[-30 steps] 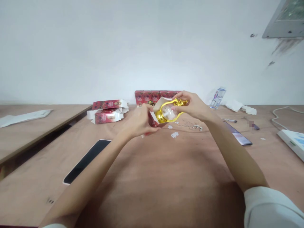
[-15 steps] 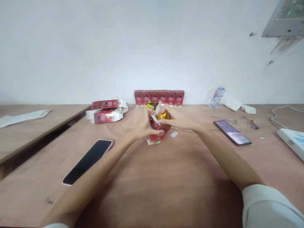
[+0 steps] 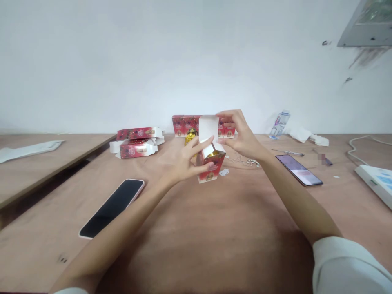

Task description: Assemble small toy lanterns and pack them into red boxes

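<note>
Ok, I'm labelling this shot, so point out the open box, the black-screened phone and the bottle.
Open box (image 3: 217, 166), head view: its red front.
Black-screened phone (image 3: 112, 208), head view: its screen.
Bottle (image 3: 279, 124), head view: its body.

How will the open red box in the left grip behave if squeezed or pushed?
The open red box looks like thin card, so it may dent under a firm left grip. Its raised white flap probably bends easily. The gold thing inside likely adds weight, though most of it is hidden.

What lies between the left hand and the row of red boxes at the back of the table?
A gold ornament, partly hidden by the left hand, sits before the row of red boxes, in the head view.
</note>
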Demonstrator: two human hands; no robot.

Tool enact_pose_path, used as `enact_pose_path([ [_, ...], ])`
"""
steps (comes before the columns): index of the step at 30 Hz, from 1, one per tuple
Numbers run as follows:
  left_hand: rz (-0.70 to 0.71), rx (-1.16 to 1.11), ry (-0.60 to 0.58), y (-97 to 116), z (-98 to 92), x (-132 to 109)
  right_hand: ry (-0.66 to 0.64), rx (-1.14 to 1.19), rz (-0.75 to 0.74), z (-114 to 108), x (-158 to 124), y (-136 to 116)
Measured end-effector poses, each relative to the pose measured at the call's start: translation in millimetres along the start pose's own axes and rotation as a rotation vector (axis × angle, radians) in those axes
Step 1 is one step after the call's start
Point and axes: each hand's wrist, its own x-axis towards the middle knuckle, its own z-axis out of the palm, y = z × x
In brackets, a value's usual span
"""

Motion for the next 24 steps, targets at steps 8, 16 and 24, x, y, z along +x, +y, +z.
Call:
enact_pose_path([
  [8, 0.115, 0.117, -0.118, 12.6, -4.1, 3.6, -0.492, 0.225, -0.027, -3.9, -0.3, -5.9],
  [16, 0.015, -0.136, -0.015, -30.6, 40.8, -15.9, -0.756, 0.05, -0.075, 1.6, 0.9, 7.3],
  [24, -0.187, -0.442, 0.103, -48.5, 86.6, -49.1, -0.787, -0.022, -0.034, 18.7, -4.0, 15.4],
])
